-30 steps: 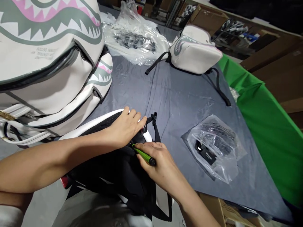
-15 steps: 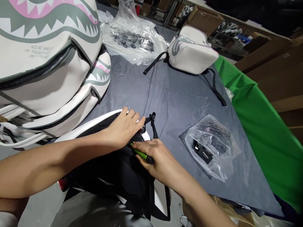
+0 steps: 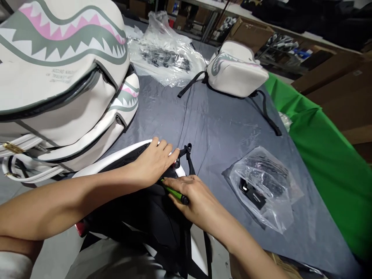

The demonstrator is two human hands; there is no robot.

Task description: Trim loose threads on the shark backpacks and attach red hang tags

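A black and white bag (image 3: 136, 217) lies against my lap at the table's near edge, its black side up. My left hand (image 3: 157, 161) presses on its upper part, fingers curled over the white rim. My right hand (image 3: 190, 192) is closed around a slim green tool (image 3: 176, 193) with a black rounded end. The tool's other end points at the black fabric just below my left hand, and its tip is hidden. Beside my fingers a black strap (image 3: 188, 153) sticks out from the bag.
White shark-mouth backpacks (image 3: 84, 93) are stacked at left. A smaller white backpack (image 3: 240, 79) sits at the far side. Clear plastic bags, one with black parts (image 3: 261, 190), another crumpled (image 3: 168, 54), lie on the grey-covered table (image 3: 221, 124). Green cloth (image 3: 322, 155) hangs at right.
The whole view has shifted slightly, so things appear a little lower. Both hands keep almost the same hold on the bag and the green tool.
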